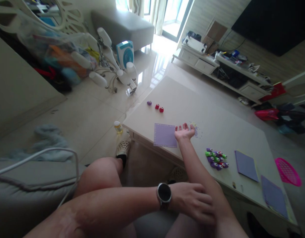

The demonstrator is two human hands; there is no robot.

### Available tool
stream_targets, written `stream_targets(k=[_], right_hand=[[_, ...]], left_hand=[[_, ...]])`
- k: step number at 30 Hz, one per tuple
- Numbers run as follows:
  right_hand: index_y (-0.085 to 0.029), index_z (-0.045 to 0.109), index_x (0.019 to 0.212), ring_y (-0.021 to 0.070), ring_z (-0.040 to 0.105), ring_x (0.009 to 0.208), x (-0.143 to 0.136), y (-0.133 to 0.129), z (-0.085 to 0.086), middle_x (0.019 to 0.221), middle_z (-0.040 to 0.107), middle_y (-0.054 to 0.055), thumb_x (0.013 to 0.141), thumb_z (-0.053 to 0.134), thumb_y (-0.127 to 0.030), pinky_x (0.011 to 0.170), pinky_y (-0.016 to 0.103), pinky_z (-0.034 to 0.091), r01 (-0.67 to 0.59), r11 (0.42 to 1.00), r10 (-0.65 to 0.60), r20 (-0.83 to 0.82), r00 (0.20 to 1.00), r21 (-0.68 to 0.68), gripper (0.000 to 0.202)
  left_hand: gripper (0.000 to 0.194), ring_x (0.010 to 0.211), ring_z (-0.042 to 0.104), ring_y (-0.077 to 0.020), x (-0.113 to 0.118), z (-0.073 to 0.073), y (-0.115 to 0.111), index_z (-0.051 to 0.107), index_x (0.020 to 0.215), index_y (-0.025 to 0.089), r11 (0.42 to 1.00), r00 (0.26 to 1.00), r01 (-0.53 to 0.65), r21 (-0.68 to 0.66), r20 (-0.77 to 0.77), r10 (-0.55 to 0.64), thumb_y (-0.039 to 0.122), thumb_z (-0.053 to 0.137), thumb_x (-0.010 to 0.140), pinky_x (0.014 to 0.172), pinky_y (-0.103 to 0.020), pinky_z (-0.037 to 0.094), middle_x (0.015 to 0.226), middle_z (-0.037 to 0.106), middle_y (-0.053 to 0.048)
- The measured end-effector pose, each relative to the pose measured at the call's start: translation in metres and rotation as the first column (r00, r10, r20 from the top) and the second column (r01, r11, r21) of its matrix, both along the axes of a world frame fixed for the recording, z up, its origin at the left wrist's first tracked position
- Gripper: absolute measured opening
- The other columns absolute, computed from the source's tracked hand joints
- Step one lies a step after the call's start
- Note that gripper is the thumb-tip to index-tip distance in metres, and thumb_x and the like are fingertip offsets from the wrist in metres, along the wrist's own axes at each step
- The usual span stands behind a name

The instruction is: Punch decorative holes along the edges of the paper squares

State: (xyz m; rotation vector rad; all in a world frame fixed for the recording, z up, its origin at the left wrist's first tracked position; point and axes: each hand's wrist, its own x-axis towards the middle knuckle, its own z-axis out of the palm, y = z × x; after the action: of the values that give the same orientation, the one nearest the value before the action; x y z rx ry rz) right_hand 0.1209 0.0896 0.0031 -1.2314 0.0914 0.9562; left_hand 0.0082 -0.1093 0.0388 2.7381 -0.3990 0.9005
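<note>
My right hand rests palm up over the table, its fingers spread and holding nothing. Beside it lies a purple sheet of paper with small punched marks along its edges. Tiny paper bits are scattered just past my thumb. My left hand, with a round black watch on the wrist, lies against my right forearm, fingers loosely bent and without any object. Farther along the table sit two small red craft punches and a purple one. Several purple, green and red punches cluster right of my forearm.
Two stacks of purple paper lie at the table's right end. A pink basket stands beyond the table. On the floor are a small yellow bottle and a white multi-armed lamp. A TV cabinet lines the wall.
</note>
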Motion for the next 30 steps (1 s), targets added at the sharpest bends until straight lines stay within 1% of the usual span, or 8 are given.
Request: stream_targets(k=[3, 6, 10, 13, 16, 21, 25, 30], right_hand=[[-0.031, 0.056, 0.096, 0.0219, 0.057, 0.119, -0.004, 0.002, 0.002, 0.125, 0.062, 0.003, 0.09, 0.042, -0.054, 0.081, 0.038, 0.055, 0.005, 1.0, -0.005, -0.004, 1.0, 0.015, 0.028], [-0.03, 0.056, 0.095, 0.023, 0.056, 0.121, -0.009, 0.003, 0.003, 0.127, 0.061, 0.003, 0.09, 0.042, -0.055, 0.081, 0.04, 0.055, 0.002, 1.0, -0.001, -0.009, 1.0, 0.026, 0.029], [-0.03, 0.057, 0.094, 0.0236, 0.056, 0.123, -0.012, 0.003, 0.002, 0.128, 0.061, 0.003, 0.09, 0.043, -0.055, 0.082, 0.04, 0.055, -0.003, 1.0, 0.003, -0.013, 1.0, 0.025, 0.029], [-0.03, 0.057, 0.095, 0.0226, 0.056, 0.122, -0.012, 0.002, 0.002, 0.129, 0.061, 0.003, 0.09, 0.042, -0.055, 0.081, 0.04, 0.056, -0.012, 1.0, 0.012, -0.013, 1.0, 0.018, 0.029], [-0.03, 0.059, 0.096, 0.0218, 0.056, 0.123, -0.012, 0.001, 0.003, 0.136, 0.059, 0.002, 0.088, 0.044, -0.054, 0.08, 0.038, 0.056, 0.004, 1.0, -0.003, -0.031, 1.0, 0.022, 0.029], [-0.031, 0.058, 0.094, 0.0218, 0.057, 0.124, -0.012, -0.002, 0.006, 0.136, 0.059, 0.002, 0.09, 0.043, -0.055, 0.081, 0.039, 0.057, 0.009, 1.0, -0.008, -0.031, 0.999, 0.011, 0.029], [-0.031, 0.058, 0.095, 0.0228, 0.056, 0.127, -0.011, -0.005, 0.01, 0.135, 0.059, 0.003, 0.09, 0.041, -0.056, 0.083, 0.041, 0.057, 0.004, 1.0, -0.004, -0.001, 1.0, 0.024, 0.03], [-0.031, 0.057, 0.095, 0.0227, 0.056, 0.127, -0.008, -0.012, 0.015, 0.136, 0.057, 0.003, 0.088, 0.041, -0.056, 0.085, 0.043, 0.057, -0.014, 0.999, 0.014, 0.015, 1.0, 0.033, 0.03]], left_hand=[[0.034, 0.12, 0.059, -0.0137, -0.005, 0.005, 0.006, 0.074, 0.11, 0.041, 0.998, 0.998, -0.028, -0.047, -0.048, 0.026, 0.028, 0.043, 0.112, 0.104, -0.031, 0.046, 0.137, 0.068, 0.007], [0.044, 0.13, 0.057, -0.0141, -0.005, 0.007, 0.013, 0.073, 0.118, 0.043, 0.995, 0.996, -0.089, -0.033, -0.019, 0.089, 0.026, 0.033, 0.113, 0.113, -0.032, 0.044, 0.145, 0.065, 0.009], [0.044, 0.117, 0.063, -0.0155, 0.0, 0.002, 0.012, 0.075, 0.116, 0.04, 0.991, 0.984, -0.125, 0.044, 0.135, 0.118, 0.027, 0.034, 0.113, 0.103, -0.034, 0.052, 0.134, 0.07, 0.004], [0.042, 0.108, 0.065, -0.0148, 0.0, 0.001, 0.009, 0.077, 0.107, 0.039, 0.989, 0.979, -0.139, 0.058, 0.158, 0.129, 0.027, 0.037, 0.112, 0.095, -0.033, 0.054, 0.128, 0.072, 0.003], [0.043, 0.106, 0.066, -0.0144, 0.0, 0.003, 0.009, 0.079, 0.1, 0.038, 0.992, 0.978, -0.118, 0.046, 0.181, 0.108, 0.025, 0.04, 0.111, 0.094, -0.032, 0.055, 0.122, 0.075, 0.003], [0.036, 0.104, 0.067, -0.0156, 0.005, -0.001, 0.011, 0.079, 0.099, 0.049, 1.0, 0.978, -0.007, -0.02, 0.207, 0.011, 0.031, 0.049, 0.108, 0.094, -0.033, 0.058, 0.118, 0.075, 0.01], [0.039, 0.11, 0.067, -0.0141, 0.01, -0.003, 0.013, 0.08, 0.112, 0.049, 0.998, 0.978, -0.034, 0.05, 0.207, 0.023, 0.029, 0.047, 0.108, 0.099, -0.032, 0.057, 0.125, 0.074, 0.008], [0.049, 0.096, 0.071, -0.0113, 0.015, 0.008, 0.011, 0.079, 0.099, 0.058, 0.995, 0.991, 0.058, 0.075, 0.117, -0.067, 0.036, 0.037, 0.109, 0.08, -0.03, 0.062, 0.103, 0.076, 0.015]])
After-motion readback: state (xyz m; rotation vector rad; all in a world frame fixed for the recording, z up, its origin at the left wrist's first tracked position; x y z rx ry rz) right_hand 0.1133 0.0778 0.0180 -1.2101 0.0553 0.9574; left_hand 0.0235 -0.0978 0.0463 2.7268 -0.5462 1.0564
